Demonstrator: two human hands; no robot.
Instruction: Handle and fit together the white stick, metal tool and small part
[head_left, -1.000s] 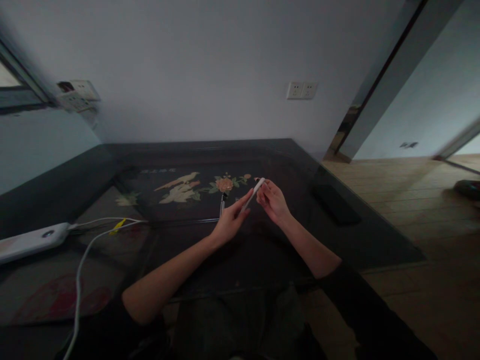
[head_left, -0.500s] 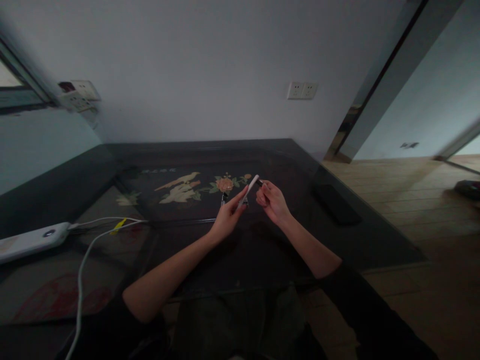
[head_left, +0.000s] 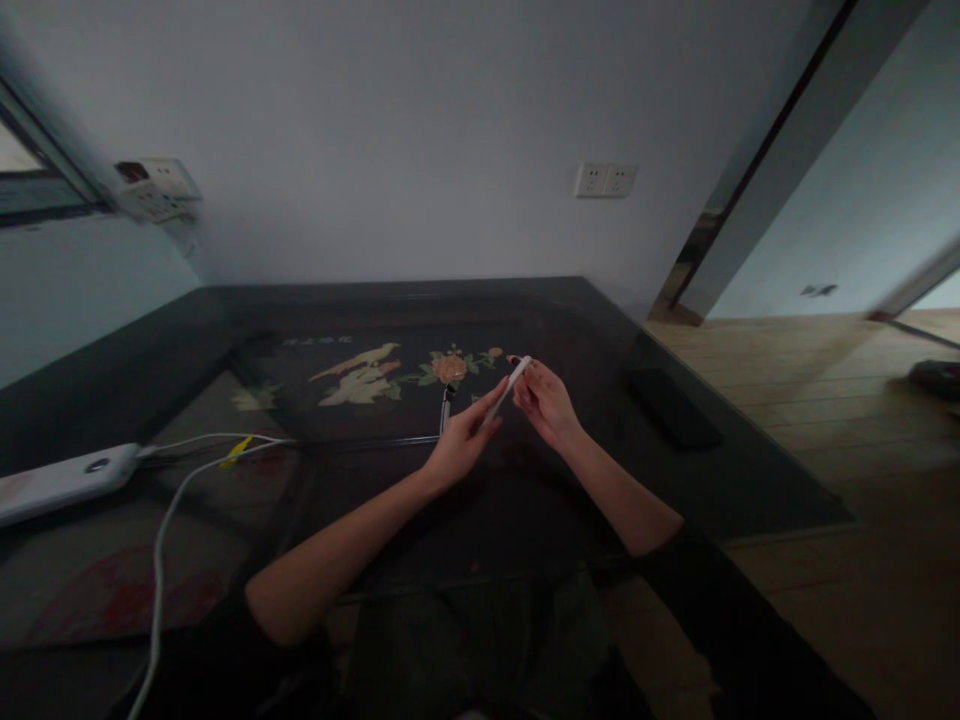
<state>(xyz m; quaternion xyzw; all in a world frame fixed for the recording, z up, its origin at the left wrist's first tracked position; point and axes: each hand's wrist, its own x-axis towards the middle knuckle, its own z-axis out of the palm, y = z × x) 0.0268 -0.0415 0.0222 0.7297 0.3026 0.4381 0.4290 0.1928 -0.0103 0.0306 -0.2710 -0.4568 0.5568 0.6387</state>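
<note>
A slim white thing (head_left: 507, 384), seen nearly edge-on, slants up and to the right above the dark table; its exact kind is not clear. My left hand (head_left: 463, 437) is closed around its lower part, thumb and fingers on either side. At the upper end, my right hand (head_left: 546, 400) is closed, its fingers bent close behind and against the white thing. What those right fingers hold is hidden. Just beyond my left hand a thin black-and-silver, pen-like object (head_left: 446, 405) lies on the table.
The glossy dark table (head_left: 420, 530) bears a bird-and-flower picture (head_left: 360, 380). A black flat slab (head_left: 673, 408) lies at right. At left are a white power strip (head_left: 71, 483) and a white cable (head_left: 160, 560) with a yellow tag (head_left: 237, 452). Wall sockets (head_left: 605, 180) are behind.
The white thing's upper end has shifted slightly right, now overlapping my right fingers. The short dark piece that showed at my right fingertips is no longer visible. More of the pen-like object shows.
</note>
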